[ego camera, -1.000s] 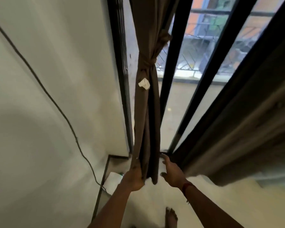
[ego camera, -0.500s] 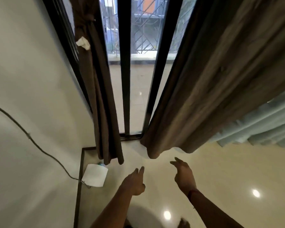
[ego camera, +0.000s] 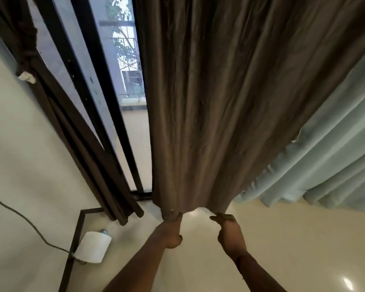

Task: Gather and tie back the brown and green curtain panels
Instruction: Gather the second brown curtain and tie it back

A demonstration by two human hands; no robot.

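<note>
A loose brown curtain panel [ego camera: 219, 102] hangs in front of me, its hem just above the floor. My left hand [ego camera: 170, 231] reaches up with fairly straight fingers, its fingertips touching the hem at the left. My right hand [ego camera: 230, 233] meets the hem further right, index finger and thumb stretched out; no clear grip shows. To the right of the brown panel hangs a pale green curtain panel [ego camera: 329, 157], loose. At the far left a second brown panel [ego camera: 89, 165] is gathered and knotted, with a white tag [ego camera: 26, 76] below the knot.
A black-framed glass door [ego camera: 105, 106] stands between the two brown panels. On the glossy floor by the left wall lies a white roll [ego camera: 93, 246], with a black cable [ego camera: 19, 216] running down the wall to it. A dark skirting strip [ego camera: 72, 249] edges the wall.
My left hand let go of the tied left panel. The view swung right, and both hands moved forward to the hem of the loose brown panel.
</note>
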